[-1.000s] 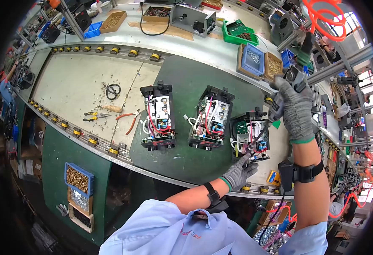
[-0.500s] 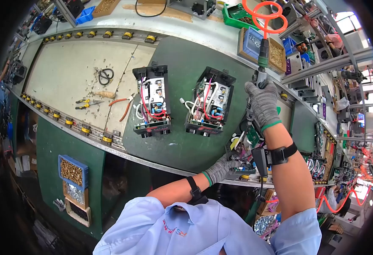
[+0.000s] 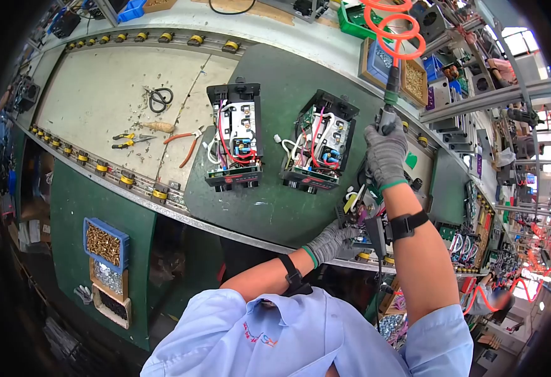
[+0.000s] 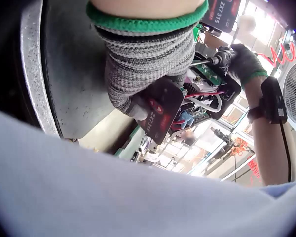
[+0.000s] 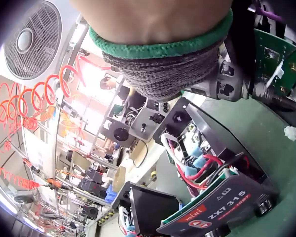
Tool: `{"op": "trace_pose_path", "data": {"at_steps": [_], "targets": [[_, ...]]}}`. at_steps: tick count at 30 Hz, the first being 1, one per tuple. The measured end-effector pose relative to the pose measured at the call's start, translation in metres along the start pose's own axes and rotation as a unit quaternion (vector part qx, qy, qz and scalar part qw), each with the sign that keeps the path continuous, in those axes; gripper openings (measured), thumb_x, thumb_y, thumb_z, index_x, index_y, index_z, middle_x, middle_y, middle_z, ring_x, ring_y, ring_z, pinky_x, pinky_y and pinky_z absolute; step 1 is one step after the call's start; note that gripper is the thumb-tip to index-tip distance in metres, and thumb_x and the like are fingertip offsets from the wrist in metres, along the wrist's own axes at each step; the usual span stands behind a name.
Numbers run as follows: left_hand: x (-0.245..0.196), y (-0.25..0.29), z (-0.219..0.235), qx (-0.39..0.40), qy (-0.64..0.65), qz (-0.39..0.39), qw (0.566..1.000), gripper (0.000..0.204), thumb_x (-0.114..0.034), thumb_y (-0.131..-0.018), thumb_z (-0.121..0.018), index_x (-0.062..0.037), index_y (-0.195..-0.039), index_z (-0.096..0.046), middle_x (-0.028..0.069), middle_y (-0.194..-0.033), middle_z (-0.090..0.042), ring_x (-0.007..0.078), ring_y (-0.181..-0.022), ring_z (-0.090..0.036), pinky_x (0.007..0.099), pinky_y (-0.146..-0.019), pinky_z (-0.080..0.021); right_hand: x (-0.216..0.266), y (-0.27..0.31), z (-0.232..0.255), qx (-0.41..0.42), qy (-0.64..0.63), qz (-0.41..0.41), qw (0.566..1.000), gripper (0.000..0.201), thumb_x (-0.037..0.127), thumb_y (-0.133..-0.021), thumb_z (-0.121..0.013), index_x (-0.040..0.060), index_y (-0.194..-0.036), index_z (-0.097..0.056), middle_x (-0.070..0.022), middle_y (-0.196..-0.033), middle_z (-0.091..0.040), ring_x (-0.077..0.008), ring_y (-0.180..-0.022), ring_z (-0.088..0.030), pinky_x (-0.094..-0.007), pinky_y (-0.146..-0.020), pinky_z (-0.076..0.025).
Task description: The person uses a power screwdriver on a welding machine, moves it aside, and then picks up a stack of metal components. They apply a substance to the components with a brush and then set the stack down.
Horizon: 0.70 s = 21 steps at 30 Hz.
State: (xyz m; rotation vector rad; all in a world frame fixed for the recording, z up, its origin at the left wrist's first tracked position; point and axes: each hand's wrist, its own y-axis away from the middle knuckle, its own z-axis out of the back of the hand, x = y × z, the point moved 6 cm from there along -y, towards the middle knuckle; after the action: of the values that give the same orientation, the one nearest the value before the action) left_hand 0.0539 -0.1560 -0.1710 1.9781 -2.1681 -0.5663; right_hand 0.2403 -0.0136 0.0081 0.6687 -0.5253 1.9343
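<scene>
At the front edge of the bench, my gloved left hand (image 3: 332, 244) grips the front panel (image 4: 163, 116) of an open-topped welder unit (image 3: 353, 202), its fingers curled over the panel in the left wrist view. My gloved right hand (image 3: 387, 154) holds an air screwdriver (image 5: 229, 81) over that same unit. Its long bit (image 4: 200, 63) points in among the unit's circuit board and wires; the tip is hidden. Much of the unit lies under my right forearm in the head view. Two similar units, a left one (image 3: 234, 135) and a middle one (image 3: 319, 141), stand on the green mat.
An orange coiled hose (image 3: 407, 34) runs up from the screwdriver. Yellow pliers (image 3: 131, 139), red-handled cutters (image 3: 186, 144) and a black cable loop (image 3: 159, 99) lie on the pale board at left. Roller tracks (image 3: 128, 180) edge the bench. A blue screw bin (image 3: 123, 242) stands at lower left.
My right hand has moved left and closer to my body with the screwdriver. The unit has been pulled toward the front edge and turned; my left hand has shifted from near the bit to its front panel.
</scene>
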Motion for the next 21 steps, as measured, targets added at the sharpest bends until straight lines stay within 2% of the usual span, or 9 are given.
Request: {"op": "trace_pose_path", "data": {"at_steps": [2,3,5,6,7,13,18,21], "targets": [[0.0,-0.001,-0.006,0.041,0.083,-0.011,0.996,0.056,-0.009,-0.091,-0.074,-0.0105,-0.141,-0.049,0.0018,-0.126,-0.063,0.0186,-0.124,-0.058,0.0412,-0.106,-0.05,0.007,0.001,-0.003,-0.01,0.039,0.048,0.998,0.049,0.02,-0.078,-0.075,0.0065,-0.122,-0.059,-0.0138,-0.093,-0.069,-0.0303,-0.087,-0.068,-0.0409,-0.085,-0.053],[-0.006,0.004,-0.013,0.041,0.085,-0.012,0.995,0.056,-0.009,-0.091,-0.074,-0.0105,-0.141,-0.049,0.0018,-0.126,-0.063,0.0186,-0.124,-0.058,0.0412,-0.106,-0.05,0.009,0.001,-0.002,0.008,0.065,0.013,0.998,0.052,0.019,-0.077,-0.074,0.0069,-0.125,-0.057,-0.016,-0.099,-0.07,-0.034,-0.093,-0.068,-0.0431,-0.088,-0.052],[-0.012,0.014,-0.02,0.01,0.094,-0.019,0.995,0.058,-0.008,-0.091,-0.074,-0.0092,-0.143,-0.048,0.0022,-0.127,-0.062,0.0189,-0.124,-0.058,0.0396,-0.108,-0.049,0.008,-0.002,0.0,0.007,0.079,0.007,0.997,0.053,0.02,-0.077,-0.074,0.0069,-0.126,-0.057,-0.0165,-0.1,-0.07,-0.0346,-0.094,-0.068,-0.0434,-0.089,-0.052],[-0.008,0.01,-0.013,0.008,0.096,-0.019,0.995,0.058,-0.008,-0.091,-0.074,-0.0092,-0.143,-0.048,0.0022,-0.127,-0.062,0.0189,-0.124,-0.058,0.0396,-0.108,-0.049,0.007,-0.002,0.001,0.001,0.091,0.0,0.996,0.054,0.02,-0.077,-0.074,0.0068,-0.126,-0.056,-0.0169,-0.102,-0.07,-0.0352,-0.096,-0.069,-0.0438,-0.089,-0.052],[-0.004,0.002,-0.004,0.005,0.083,-0.032,0.996,0.059,-0.008,-0.091,-0.074,-0.0086,-0.143,-0.048,0.0026,-0.127,-0.062,0.0188,-0.124,-0.058,0.0389,-0.109,-0.048,0.002,-0.004,0.004,0.009,0.077,-0.04,0.996,0.054,0.021,-0.077,-0.075,0.0066,-0.126,-0.057,-0.0174,-0.104,-0.07,-0.0358,-0.099,-0.068,-0.0442,-0.091,-0.051],[0.002,-0.005,0.004,-0.012,0.074,-0.044,0.996,0.058,-0.005,-0.09,-0.073,-0.0069,-0.142,-0.048,0.0037,-0.127,-0.062,0.0176,-0.124,-0.057,0.0361,-0.109,-0.046,-0.012,-0.016,-0.002,0.016,0.052,-0.028,0.998,0.057,0.021,-0.077,-0.075,0.0066,-0.129,-0.056,-0.0166,-0.105,-0.07,-0.0347,-0.099,-0.068,-0.0433,-0.092,-0.051],[-0.008,0.006,-0.003,-0.014,0.047,-0.034,0.998,0.054,-0.007,-0.09,-0.072,-0.0086,-0.139,-0.049,0.0,-0.117,-0.06,0.0145,-0.113,-0.059,0.033,-0.106,-0.047,-0.015,-0.018,-0.003,0.022,0.051,-0.042,0.998,0.056,0.021,-0.077,-0.075,0.0068,-0.128,-0.057,-0.0157,-0.104,-0.07,-0.0332,-0.098,-0.068,-0.0415,-0.093,-0.051],[-0.02,0.025,-0.008,-0.046,0.014,-0.006,0.999,0.054,-0.009,-0.091,-0.071,-0.0092,-0.14,-0.049,-0.0016,-0.114,-0.058,0.0135,-0.109,-0.06,0.0296,-0.104,-0.047,-0.026,-0.021,-0.009,0.023,-0.033,-0.053,0.998,0.055,0.021,-0.075,-0.075,0.0066,-0.126,-0.058,-0.0152,-0.102,-0.07,-0.0322,-0.095,-0.068,-0.0401,-0.092,-0.051]]}}
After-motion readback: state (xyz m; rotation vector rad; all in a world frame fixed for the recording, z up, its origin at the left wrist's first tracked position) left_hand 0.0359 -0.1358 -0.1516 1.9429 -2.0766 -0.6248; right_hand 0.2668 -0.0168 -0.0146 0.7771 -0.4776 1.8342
